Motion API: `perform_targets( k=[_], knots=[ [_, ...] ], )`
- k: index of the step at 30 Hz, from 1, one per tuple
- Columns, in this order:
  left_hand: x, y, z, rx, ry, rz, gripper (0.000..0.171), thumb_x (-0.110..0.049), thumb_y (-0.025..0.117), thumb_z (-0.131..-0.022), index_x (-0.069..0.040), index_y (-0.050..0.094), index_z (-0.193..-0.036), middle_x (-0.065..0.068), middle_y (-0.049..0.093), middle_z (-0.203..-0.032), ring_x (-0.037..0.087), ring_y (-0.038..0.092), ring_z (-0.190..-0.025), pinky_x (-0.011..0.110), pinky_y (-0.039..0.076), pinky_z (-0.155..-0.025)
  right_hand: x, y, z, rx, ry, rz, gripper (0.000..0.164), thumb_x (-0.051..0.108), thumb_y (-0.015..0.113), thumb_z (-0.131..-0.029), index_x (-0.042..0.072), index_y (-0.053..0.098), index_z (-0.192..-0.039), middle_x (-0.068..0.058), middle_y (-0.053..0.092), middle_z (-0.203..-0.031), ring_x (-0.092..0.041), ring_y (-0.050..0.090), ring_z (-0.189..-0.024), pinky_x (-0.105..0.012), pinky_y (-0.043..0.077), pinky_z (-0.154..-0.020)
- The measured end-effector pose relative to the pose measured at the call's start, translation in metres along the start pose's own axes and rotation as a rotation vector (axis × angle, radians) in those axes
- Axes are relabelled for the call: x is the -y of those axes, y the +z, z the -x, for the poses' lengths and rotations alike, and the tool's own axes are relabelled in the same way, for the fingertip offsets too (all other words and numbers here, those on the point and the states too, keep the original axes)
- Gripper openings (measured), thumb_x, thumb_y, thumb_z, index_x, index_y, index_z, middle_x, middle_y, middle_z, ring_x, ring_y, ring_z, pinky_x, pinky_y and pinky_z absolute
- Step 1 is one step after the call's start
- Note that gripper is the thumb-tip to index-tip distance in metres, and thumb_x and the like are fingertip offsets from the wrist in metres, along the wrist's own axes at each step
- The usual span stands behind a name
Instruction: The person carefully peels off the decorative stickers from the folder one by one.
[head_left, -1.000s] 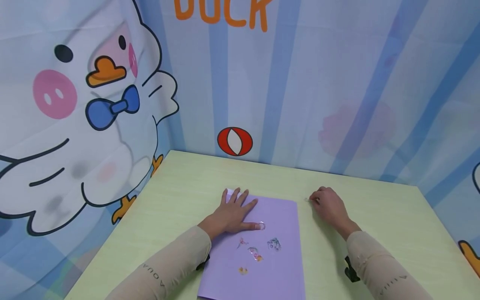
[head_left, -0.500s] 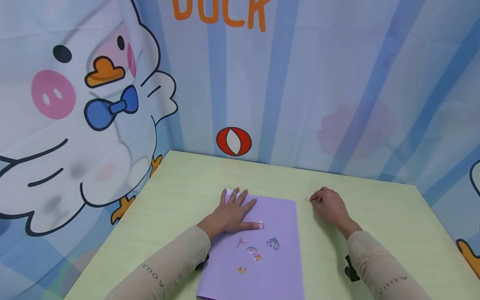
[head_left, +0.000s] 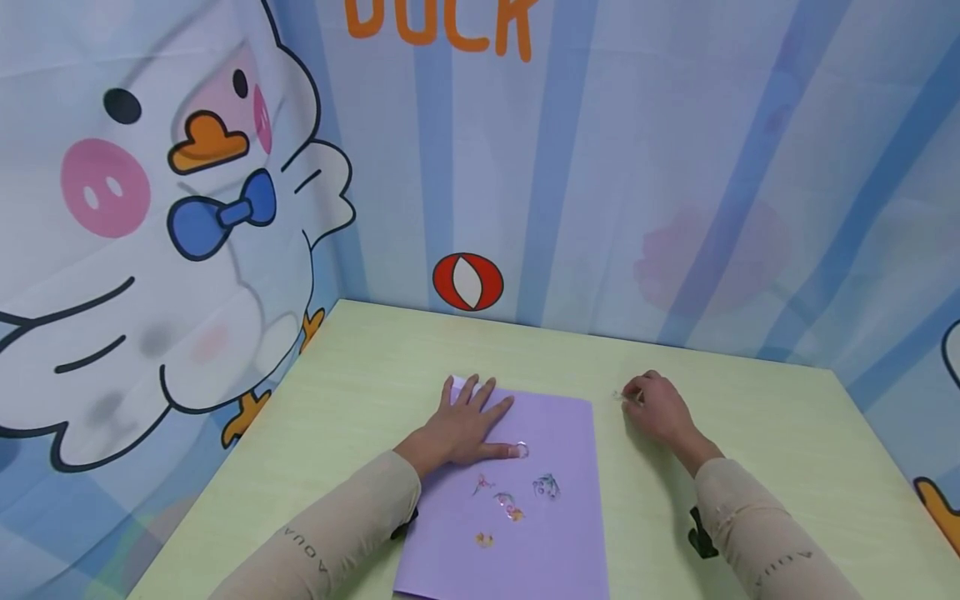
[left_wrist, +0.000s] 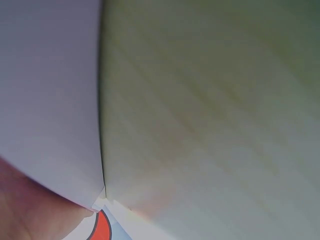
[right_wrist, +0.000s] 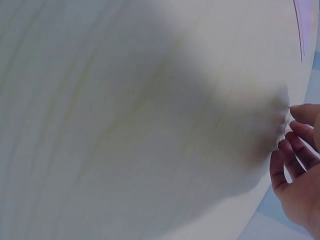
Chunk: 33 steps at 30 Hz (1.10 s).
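Note:
My left hand (head_left: 467, 432) lies flat with spread fingers on the upper left of a purple sheet of folded card (head_left: 551, 550). Its thumb tip overlaps a small round clear sticker (head_left: 522, 449). Several other shiny picture stickers (head_left: 547, 487) dot the card below that hand. To the right of the card, my right hand (head_left: 660, 412) is low over the table, fingers bent, thumb and fingertips pinching a tiny clear sticker (head_left: 618, 396) that pokes out on their left. In the right wrist view, the fingertips of the right hand (right_wrist: 300, 170) are right at the table surface; the sticker is too small to make out there.
The pale yellow-green table (head_left: 780, 467) extends on both sides of the card. A printed duck curtain (head_left: 487, 150) hangs behind its back edge and along the left. Black wrist straps (head_left: 702, 535) show at the cuffs.
My right fingers shift slightly at the clear sticker, the hand rising a little in view and more of the sticker showing. The left hand and the card stay in place.

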<state>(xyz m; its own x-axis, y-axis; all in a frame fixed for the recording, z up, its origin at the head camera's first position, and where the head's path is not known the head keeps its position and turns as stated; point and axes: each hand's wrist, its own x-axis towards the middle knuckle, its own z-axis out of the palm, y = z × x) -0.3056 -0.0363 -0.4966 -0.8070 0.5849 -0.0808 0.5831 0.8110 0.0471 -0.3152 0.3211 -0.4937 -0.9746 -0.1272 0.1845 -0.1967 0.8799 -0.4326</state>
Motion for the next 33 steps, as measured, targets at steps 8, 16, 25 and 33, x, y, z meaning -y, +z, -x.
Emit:
perform_targets(
  k=[8, 16, 25, 33],
  knots=[
    [0.0002, 0.0007, -0.0001, 0.003, 0.001, 0.007, 0.095, -0.085, 0.043, -0.095, -0.027, 0.030, -0.170, 0.014, 0.019, -0.176, 0.042, 0.011, -0.162, 0.071, 0.005, -0.124, -0.0021, 0.0006, 0.0004, 0.022, 0.022, -0.016, 0.025, 0.006, 0.069, -0.092, -0.011, 0.070, -0.111, -0.026, 0.062, -0.112, -0.039, 0.062, -0.098, -0.056, 0.052, -0.088],
    [0.0008, 0.0012, -0.0011, 0.002, 0.001, 0.004, 0.095, -0.085, 0.042, -0.095, -0.028, 0.029, -0.170, 0.014, 0.018, -0.176, 0.042, 0.011, -0.162, 0.070, 0.005, -0.124, 0.0003, -0.0027, 0.0003, 0.024, 0.030, -0.046, 0.032, 0.005, 0.071, -0.092, -0.012, 0.062, -0.117, -0.024, 0.062, -0.109, -0.040, 0.062, -0.100, -0.057, 0.051, -0.089],
    [0.0015, 0.0022, -0.0021, 0.000, 0.000, -0.006, 0.095, -0.085, 0.042, -0.095, -0.028, 0.029, -0.170, 0.014, 0.019, -0.176, 0.042, 0.012, -0.162, 0.070, 0.005, -0.124, 0.0014, -0.0033, 0.0003, 0.043, 0.025, -0.028, 0.043, 0.006, 0.070, -0.092, -0.017, 0.061, -0.128, -0.028, 0.062, -0.114, -0.042, 0.062, -0.102, -0.058, 0.051, -0.091],
    [0.0013, 0.0028, -0.0023, 0.006, -0.003, -0.020, 0.095, -0.085, 0.042, -0.095, -0.029, 0.028, -0.170, 0.013, 0.017, -0.177, 0.041, 0.010, -0.162, 0.070, 0.005, -0.124, 0.0015, -0.0024, 0.0006, 0.047, 0.044, -0.027, 0.038, 0.007, 0.070, -0.094, -0.017, 0.065, -0.123, -0.030, 0.059, -0.115, -0.042, 0.062, -0.103, -0.058, 0.051, -0.092]
  ],
)
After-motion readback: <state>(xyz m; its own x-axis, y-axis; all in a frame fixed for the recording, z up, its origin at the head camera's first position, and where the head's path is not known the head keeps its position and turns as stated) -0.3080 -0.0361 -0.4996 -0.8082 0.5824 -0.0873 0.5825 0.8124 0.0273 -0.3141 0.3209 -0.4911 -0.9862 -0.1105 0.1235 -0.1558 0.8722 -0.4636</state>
